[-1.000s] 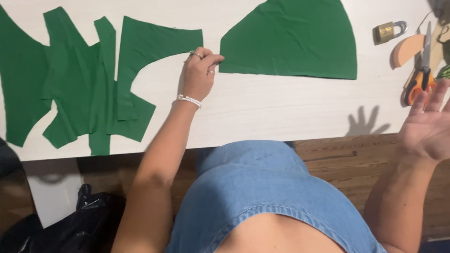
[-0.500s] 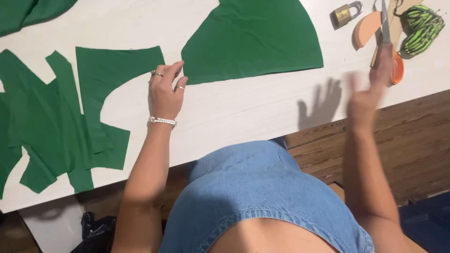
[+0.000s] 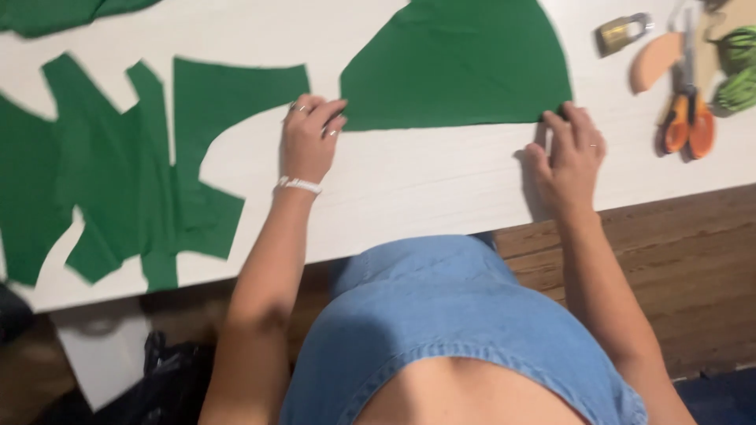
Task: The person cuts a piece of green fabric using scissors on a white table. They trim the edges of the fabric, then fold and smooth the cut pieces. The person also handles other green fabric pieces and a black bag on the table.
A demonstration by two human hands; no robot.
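A dome-shaped piece of green fabric [image 3: 461, 67] lies flat on the white table [image 3: 425, 189]. My left hand [image 3: 309, 140], with rings and a white bracelet, rests its fingertips at the piece's lower left corner. My right hand [image 3: 568, 153] lies on the table with its fingertips at the lower right corner of the same piece. Neither hand has lifted the cloth; whether the fingers pinch its edge cannot be seen.
Other green fabric cutouts [image 3: 134, 169] lie at the left. Orange-handled scissors [image 3: 687, 118], a brass padlock [image 3: 622, 33], a peach-coloured oval piece [image 3: 654, 59] and a green striped bundle [image 3: 739, 75] sit at the right. A wooden floor [image 3: 677, 260] and a dark bag [image 3: 157, 386] lie below.
My right hand came down from the air near the scissors and landed at the fabric's lower right corner. My left hand stayed at the lower left corner. The view shifted slightly.
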